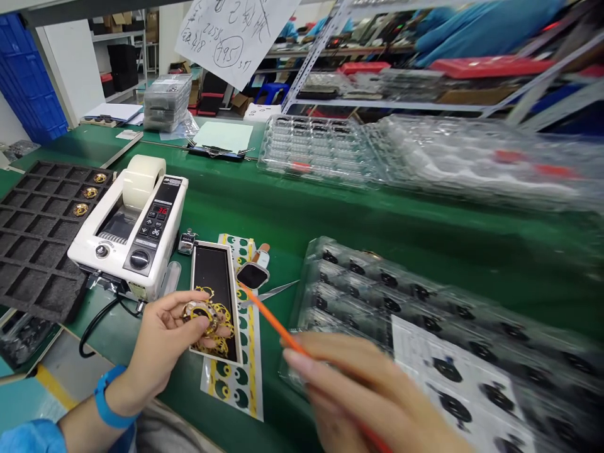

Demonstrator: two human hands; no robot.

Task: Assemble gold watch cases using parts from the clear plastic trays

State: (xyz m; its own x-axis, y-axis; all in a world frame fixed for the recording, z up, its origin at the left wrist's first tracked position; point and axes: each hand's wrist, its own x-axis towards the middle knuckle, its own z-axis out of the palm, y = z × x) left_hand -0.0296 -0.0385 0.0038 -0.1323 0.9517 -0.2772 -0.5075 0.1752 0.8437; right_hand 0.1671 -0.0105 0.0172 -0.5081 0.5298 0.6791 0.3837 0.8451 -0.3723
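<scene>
My left hand (158,346), with a blue band (106,396) at the wrist, pinches a round gold-coloured watch part (201,311) between thumb and fingers. It is over a shallow black-lined box (212,264) with a pale rim, in which several thin yellow ring-shaped pieces (221,346) lie. My right hand (363,390), blurred, grips a thin orange stick (274,321). The stick's far end points up and left, near the box's right rim, apart from the watch part. Under the box's right side is a sheet of yellow-and-white cut-outs (255,377).
A white tape dispenser (160,239) stands left of the box, beside a black compartment tray (28,236) with several gold parts. A smartwatch (253,275) and tweezers (280,289) lie nearby. Clear plastic trays (309,277) with dark parts and a printed sheet (410,343) occupy the right.
</scene>
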